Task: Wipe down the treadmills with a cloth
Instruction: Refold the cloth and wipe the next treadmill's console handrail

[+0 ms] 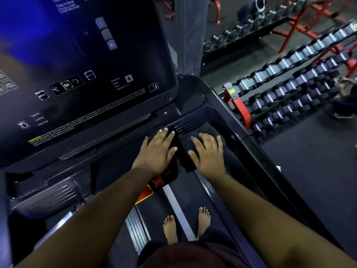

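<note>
Bare feet (186,223) on treadmill belt (185,192), left hand (157,151) flat with fingers spread, gripping nothing, right hand (207,151) pressing black cloth (184,151) on console tray (222,120), dumbbell rack (236,105) far right

Both hands hide most of the dark cloth (184,151), the console (81,74) is cut off at the top and left edges with its small print too blurred to read, and the dumbbell racks (289,78) run smeared out of the right edge.
</note>
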The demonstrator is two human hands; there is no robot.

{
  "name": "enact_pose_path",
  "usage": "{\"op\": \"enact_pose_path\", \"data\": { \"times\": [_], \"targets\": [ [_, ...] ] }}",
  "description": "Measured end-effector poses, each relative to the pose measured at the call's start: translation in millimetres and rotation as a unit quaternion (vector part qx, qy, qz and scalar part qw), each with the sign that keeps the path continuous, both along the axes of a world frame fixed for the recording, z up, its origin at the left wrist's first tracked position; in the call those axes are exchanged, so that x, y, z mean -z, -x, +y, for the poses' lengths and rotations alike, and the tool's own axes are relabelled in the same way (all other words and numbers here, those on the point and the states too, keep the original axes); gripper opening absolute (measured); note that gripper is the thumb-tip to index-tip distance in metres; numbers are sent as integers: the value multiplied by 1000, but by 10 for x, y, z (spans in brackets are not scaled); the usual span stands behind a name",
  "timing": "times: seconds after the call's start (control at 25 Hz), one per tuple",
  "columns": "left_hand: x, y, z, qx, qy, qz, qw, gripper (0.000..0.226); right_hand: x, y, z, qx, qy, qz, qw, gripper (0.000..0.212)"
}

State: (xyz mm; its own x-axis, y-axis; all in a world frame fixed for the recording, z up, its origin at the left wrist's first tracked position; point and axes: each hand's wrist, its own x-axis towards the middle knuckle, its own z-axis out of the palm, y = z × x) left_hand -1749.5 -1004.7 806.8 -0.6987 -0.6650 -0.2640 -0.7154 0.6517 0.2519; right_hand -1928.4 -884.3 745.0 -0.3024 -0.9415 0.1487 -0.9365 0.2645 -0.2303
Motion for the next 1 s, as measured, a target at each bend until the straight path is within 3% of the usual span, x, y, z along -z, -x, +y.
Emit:
{"op": "enact_pose_path", "data": {
  "times": [0.12,0.2,0.28,0.4,0.48,0.6,0.68,0.8,0.88,1.0],
  "targets": [
    [-2,11,-22,4,-11,-2,1000,60,58,362,-147,-2,-17,-6,1000,50],
    [3,2,-24,3,-16,2,1000,60,-95,498,-348,85,6,-53,995,52],
    [6,0,-18,4,-16,1,1000,61,-122,223,-339,127,29,-41,991,50],
    [-22,24,-27,6,-17,-2,1000,61,-42,-369,-51,29,20,-54,998,55],
    [-24,28,-19,15,-13,0,1000,61,4,-169,18,-41,-23,-26,999,72],
    [-10,7,-33,22,-1,6,1000,62,-117,385,-94,-25,-150,-27,988,89],
    [6,-18,-36,24,-5,7,1000,63,-155,404,-98,27,-202,-51,978,86],
    [-14,-18,-42,30,-21,12,999,65,-193,15,2,74,-135,-46,987,68],
    [-17,-26,-54,37,-20,20,999,69,-260,-214,108,62,-73,-47,994,58],
    [-13,-99,-57,65,24,26,997,77,-484,-325,200,17,-57,-95,994,49]
  ]
}}
